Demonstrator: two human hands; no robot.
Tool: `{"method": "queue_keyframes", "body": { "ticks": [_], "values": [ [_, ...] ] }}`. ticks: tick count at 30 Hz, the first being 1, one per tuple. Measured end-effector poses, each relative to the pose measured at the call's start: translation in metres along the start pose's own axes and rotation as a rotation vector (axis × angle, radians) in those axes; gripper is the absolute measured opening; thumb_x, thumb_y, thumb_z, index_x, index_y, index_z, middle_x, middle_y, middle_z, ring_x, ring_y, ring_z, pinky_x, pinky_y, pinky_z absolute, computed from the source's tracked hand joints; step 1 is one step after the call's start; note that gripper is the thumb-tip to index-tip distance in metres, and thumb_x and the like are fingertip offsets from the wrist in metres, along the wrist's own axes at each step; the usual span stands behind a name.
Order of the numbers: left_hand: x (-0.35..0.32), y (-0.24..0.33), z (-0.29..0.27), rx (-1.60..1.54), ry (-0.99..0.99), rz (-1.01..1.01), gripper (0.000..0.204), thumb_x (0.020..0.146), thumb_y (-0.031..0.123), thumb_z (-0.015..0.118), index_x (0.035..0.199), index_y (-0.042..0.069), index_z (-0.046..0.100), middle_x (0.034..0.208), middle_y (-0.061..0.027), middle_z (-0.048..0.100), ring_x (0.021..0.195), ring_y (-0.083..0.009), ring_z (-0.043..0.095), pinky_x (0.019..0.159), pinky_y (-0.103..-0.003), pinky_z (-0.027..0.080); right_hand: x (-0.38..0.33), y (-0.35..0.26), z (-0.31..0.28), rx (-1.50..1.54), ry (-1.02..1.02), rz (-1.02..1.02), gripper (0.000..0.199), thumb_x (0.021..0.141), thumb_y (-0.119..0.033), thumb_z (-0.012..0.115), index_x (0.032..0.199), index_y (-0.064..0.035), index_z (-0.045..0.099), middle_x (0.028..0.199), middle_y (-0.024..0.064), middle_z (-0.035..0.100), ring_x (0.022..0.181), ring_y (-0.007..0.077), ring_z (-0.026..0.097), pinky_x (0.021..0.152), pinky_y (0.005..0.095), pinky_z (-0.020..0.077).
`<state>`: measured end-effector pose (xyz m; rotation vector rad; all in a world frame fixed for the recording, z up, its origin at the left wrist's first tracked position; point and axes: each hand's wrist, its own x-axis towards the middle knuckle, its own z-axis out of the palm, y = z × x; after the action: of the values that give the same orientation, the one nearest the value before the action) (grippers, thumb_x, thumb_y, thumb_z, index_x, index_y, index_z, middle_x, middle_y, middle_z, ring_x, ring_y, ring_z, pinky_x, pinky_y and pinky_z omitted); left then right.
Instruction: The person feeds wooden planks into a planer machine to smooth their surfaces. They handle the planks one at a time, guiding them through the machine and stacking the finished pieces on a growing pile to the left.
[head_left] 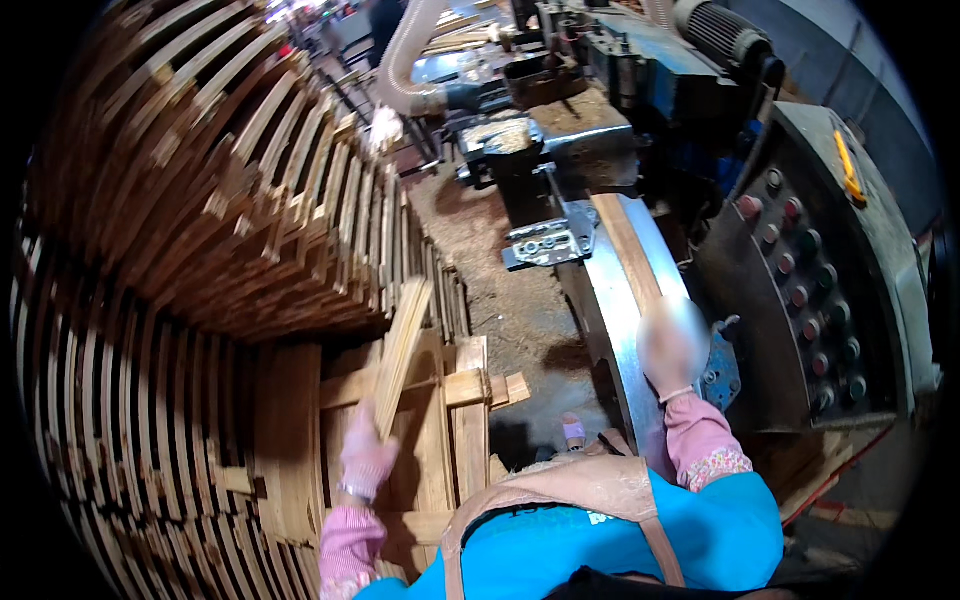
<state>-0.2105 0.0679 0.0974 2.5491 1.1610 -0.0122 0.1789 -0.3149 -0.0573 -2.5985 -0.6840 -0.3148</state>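
Currently, a slim pale wooden piece (403, 345) is clasped in the left hand (368, 460); near the blurred right hand (672, 345), its grip unclear, a flat brown board (626, 245) is borne on a shiny metal bed (612, 305).

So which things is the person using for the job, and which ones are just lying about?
Used in the job:
light wood, held in the left hand
wood strip, reaching to the right hand
metal bed, under that strip

Probably just lying about:
yellow tool, on the control box
stacked wood, untouched; it might belong, I can't tell
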Motion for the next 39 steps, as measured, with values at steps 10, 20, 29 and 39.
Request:
{"method": "queue_keyframes", "body": {
  "ticks": [10, 20, 29, 39],
  "values": [
    [0.155, 0.223, 0.044, -1.311, 0.134, 0.398, 0.059, 0.093, 0.007, 0.071, 0.147, 0.0, 0.05, 0.111, -0.0086, 0.067, 0.094, -0.0171, 0.065, 0.081, -0.032, 0.057, 0.062, -0.092, 0.002, 1.007, -0.678, 0.111, 0.095, 0.094, -0.058, 0.077, 0.167, -0.0118, 0.037, 0.17, 0.0156, 0.041, 0.156, 0.0287, 0.039, 0.13, 0.0421, 0.0284],
    [0.086, 0.24, 0.177, -1.194, -0.613, 0.42, 0.076, 0.099, 0.026, 0.072, 0.161, -0.005, 0.039, 0.149, -0.0182, 0.059, 0.127, -0.0282, 0.062, 0.11, -0.037, 0.049, -0.185, -0.018, -0.063, 0.111, -0.199, 0.334, 0.082, 0.077, -0.033, 0.086, 0.15, -0.0138, 0.053, 0.122, 0.018, 0.061, 0.114, 0.044, 0.059, 0.098, 0.0561, 0.047],
    [0.089, 0.185, 0.182, -1.27, -0.522, 0.207, 0.073, 0.101, 0.023, 0.071, 0.159, -0.007, 0.04, 0.159, -0.0235, 0.052, 0.145, -0.0314, 0.054, 0.12, -0.038, 0.043, -0.073, 0.012, 0.022, -0.198, 0.083, 0.281, 0.075, 0.085, -0.042, 0.08, 0.149, -0.0165, 0.05, 0.14, 0.0169, 0.054, 0.125, 0.0422, 0.054, 0.103, 0.0543, 0.0464],
    [0.098, 0.092, 0.085, -0.552, 0.104, 0.272, 0.076, 0.096, 0.035, 0.075, 0.156, -0.001, 0.047, 0.15, -0.0239, 0.06, 0.138, -0.0357, 0.059, 0.119, -0.044, 0.045, -0.005, 0.0, 0.053, -0.11, 0.038, 0.22, 0.082, 0.088, -0.037, 0.082, 0.158, -0.0191, 0.044, 0.148, 0.0158, 0.052, 0.131, 0.0399, 0.052, 0.109, 0.052, 0.0445]
  ]
}}
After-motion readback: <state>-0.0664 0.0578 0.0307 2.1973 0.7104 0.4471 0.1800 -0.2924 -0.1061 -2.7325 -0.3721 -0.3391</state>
